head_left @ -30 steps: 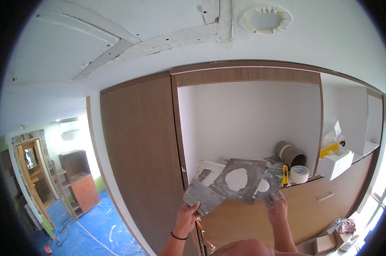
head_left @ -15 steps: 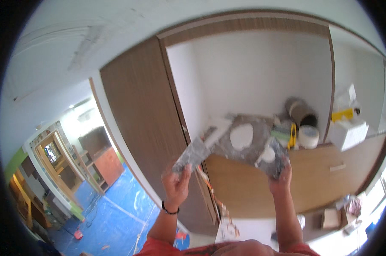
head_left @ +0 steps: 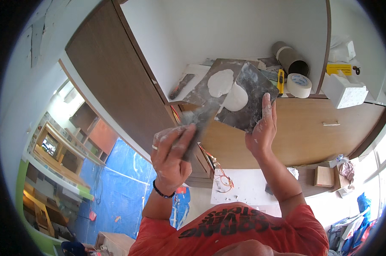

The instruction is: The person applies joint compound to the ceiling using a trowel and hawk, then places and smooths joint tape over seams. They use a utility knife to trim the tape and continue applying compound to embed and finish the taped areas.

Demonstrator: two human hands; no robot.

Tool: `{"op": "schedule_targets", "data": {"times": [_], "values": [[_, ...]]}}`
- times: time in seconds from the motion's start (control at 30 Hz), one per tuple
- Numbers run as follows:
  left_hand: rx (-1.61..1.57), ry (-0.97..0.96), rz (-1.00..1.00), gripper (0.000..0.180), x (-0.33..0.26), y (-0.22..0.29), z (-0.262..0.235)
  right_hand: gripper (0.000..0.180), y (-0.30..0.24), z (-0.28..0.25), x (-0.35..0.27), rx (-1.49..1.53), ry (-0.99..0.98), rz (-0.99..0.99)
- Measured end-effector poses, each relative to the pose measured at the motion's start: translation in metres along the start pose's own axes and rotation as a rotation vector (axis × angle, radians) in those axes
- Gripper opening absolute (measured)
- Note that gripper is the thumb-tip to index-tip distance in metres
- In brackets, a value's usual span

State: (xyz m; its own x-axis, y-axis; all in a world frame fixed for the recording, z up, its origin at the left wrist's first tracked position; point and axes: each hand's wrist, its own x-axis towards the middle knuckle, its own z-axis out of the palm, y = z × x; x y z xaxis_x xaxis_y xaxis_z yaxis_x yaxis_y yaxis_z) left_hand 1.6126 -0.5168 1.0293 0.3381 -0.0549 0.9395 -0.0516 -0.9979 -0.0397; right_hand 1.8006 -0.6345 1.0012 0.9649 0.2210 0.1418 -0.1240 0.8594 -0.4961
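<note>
Since half a second ago both hands have come closer and I see the blade laid onto the plate. From the left, my left hand [head_left: 171, 153] is clenched round the putty knife [head_left: 200, 123], stiff and light, best gripped at its handle. My right hand [head_left: 261, 130] pinches the dark plate [head_left: 248, 102] edge, palm under; the white filler [head_left: 235, 97] looks soft, slippery.
</note>
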Motion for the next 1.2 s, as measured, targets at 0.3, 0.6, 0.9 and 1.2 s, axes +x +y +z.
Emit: {"op": "schedule_targets", "data": {"times": [0.3,0.6,0.9,1.2], "values": [[0.24,-0.168,0.24,0.045,0.012,0.009,0.014,0.036,0.012,0.017,-0.014,0.012,-0.435,-0.219],[0.124,-0.158,0.103,0.042,-0.001,-0.013,-0.005,0.059,0.016,0.038,0.008,-0.263,-0.129,-0.251],[0.634,0.741,0.287,0.033,0.107,-0.014,-0.152,0.064,0.038,0.016,0.039,-0.646,-0.321,-0.614],[1.728,0.797,1.125,0.032,0.25,-0.002,-0.317,0.084,0.051,0.021,0.036,-0.045,-0.111,0.088]]}}
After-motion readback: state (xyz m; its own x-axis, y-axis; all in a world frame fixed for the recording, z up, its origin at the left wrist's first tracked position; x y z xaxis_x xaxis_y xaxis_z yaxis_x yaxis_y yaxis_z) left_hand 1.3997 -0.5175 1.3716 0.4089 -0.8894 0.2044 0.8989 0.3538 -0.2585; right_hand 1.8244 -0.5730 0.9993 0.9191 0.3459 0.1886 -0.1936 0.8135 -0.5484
